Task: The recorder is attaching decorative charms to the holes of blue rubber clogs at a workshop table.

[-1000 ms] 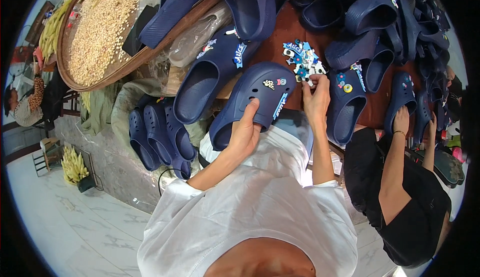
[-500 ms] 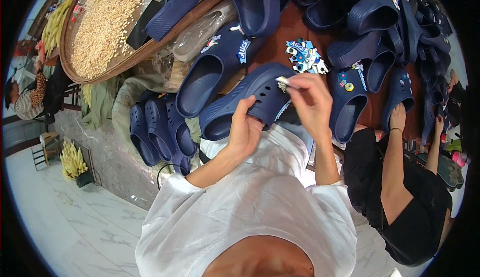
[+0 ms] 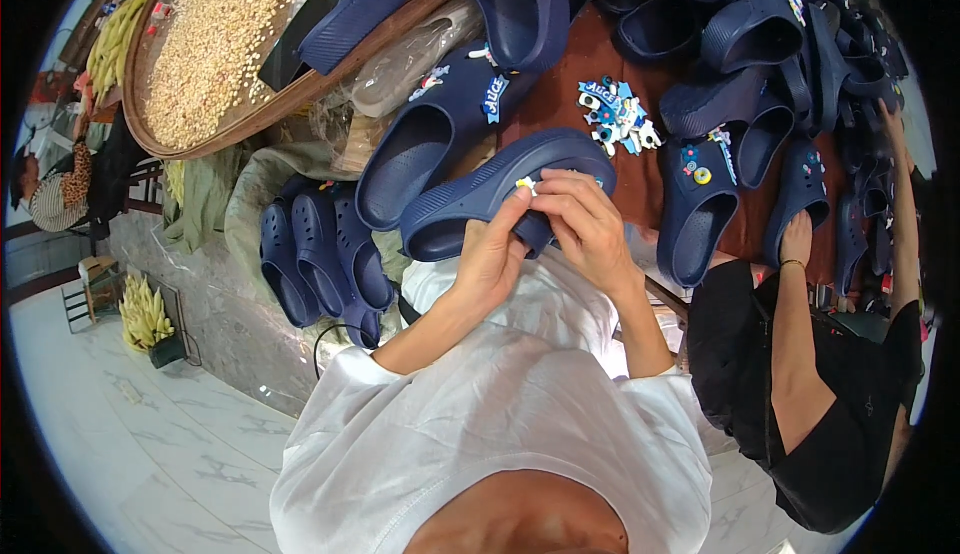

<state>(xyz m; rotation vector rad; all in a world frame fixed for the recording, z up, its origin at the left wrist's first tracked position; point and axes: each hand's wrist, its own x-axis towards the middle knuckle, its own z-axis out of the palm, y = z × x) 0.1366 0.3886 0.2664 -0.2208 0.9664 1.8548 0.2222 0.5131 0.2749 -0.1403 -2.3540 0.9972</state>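
My left hand (image 3: 490, 259) grips a navy blue clog (image 3: 490, 176) by its side, with the thumb on top. The clog lies tilted in front of me, its toe toward the right. Fingers of my right hand (image 3: 590, 226) are closed over its upper, around a small white and yellow shoe charm (image 3: 526, 185). My left thumb tip meets the charm too. The holes in the upper are mostly covered by my fingers. Just beyond lies a heap of blue and white charms (image 3: 612, 119). A navy clog with charms on it (image 3: 405, 169) rests at the left.
More navy clogs (image 3: 300, 264) hang together at the left; a decorated clog (image 3: 700, 209) and many others fill the right. A round tray of pale kernels (image 3: 205, 79) stands at the far left. On the right, a co-worker's hand (image 3: 797, 239) reaches into a clog.
My right hand has moved down and left with the charm, from above the clog onto its upper. My left thumb has come up to meet it. A co-worker's other arm now reaches farther out.
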